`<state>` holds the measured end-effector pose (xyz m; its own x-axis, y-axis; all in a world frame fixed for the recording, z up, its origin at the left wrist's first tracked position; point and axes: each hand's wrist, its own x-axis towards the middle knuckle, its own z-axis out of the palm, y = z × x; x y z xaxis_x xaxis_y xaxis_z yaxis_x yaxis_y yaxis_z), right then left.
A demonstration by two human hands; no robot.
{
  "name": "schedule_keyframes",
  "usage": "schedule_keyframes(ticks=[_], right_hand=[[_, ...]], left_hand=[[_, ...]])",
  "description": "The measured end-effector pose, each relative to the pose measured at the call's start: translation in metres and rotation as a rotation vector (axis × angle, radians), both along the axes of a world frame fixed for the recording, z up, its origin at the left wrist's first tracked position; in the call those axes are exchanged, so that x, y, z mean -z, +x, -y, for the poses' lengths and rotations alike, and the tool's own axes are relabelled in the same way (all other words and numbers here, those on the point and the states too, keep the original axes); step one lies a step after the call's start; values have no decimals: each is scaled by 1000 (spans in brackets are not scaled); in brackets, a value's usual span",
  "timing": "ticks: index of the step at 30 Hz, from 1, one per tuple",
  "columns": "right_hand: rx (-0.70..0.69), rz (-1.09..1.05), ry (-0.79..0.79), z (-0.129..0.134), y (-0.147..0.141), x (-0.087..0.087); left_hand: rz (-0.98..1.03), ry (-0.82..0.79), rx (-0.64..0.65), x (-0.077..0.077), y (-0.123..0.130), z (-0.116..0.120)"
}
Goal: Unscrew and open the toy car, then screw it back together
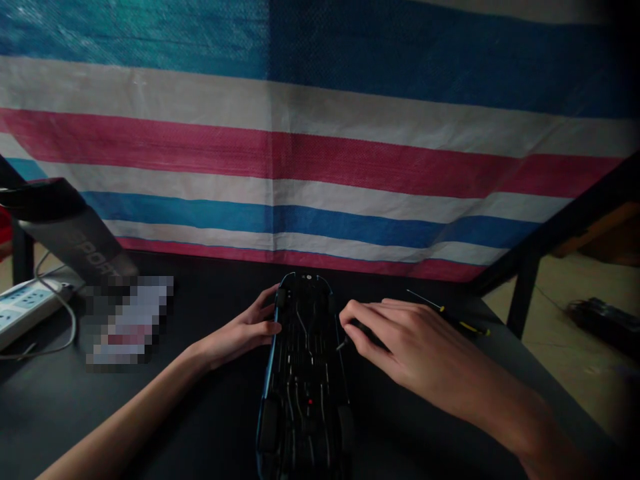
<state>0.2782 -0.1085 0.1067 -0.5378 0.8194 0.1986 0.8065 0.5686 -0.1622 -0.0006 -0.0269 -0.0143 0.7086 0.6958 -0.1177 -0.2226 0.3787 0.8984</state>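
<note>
at lower centre, a toy car (pixel 309 377) lies wheels-up, apparently to expose its underside, while your left hand (pixel 247 328), fingers spread, touches its left side, likely steadying it, and your right hand (pixel 400 337), fingers curled, pinches a dark-handled tool (pixel 369 333).

This was a makeshift work corner, though whether in a home or a workshop could not be told: a striped plastic sheet (pixel 320 157) rose behind a dark worktop (pixel 200 427), which carried a power strip (pixel 27 310), a sports bottle (pixel 75 233) and a screwdriver (pixel 470 326), above pale floor (pixel 550 333).
</note>
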Motion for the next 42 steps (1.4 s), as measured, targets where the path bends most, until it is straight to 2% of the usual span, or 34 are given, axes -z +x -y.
schedule_keyframes(ticks=[4,10,15,19,25,30,36,42], right_hand=[[83,34,-7,0,-1,0],[-39,-72,8,-2,0,2],[37,-40,-10,-3,0,4],[10,-82,0,-3,-1,5],[89,5,15,-3,-4,9],[4,-69,21,-3,-4,5],[54,9,-31,-3,-3,4],[-27,-70,19,-3,-3,1]], left_hand=[[-20,-8,-1,-1,0,0],[-14,5,-5,-1,0,0],[-5,-1,-1,-1,0,0],[-6,-6,-11,-1,-1,1],[-7,-6,-14,0,0,1],[0,7,-2,2,-1,0],[-11,24,3,-1,0,0],[-13,22,3,-4,0,0]])
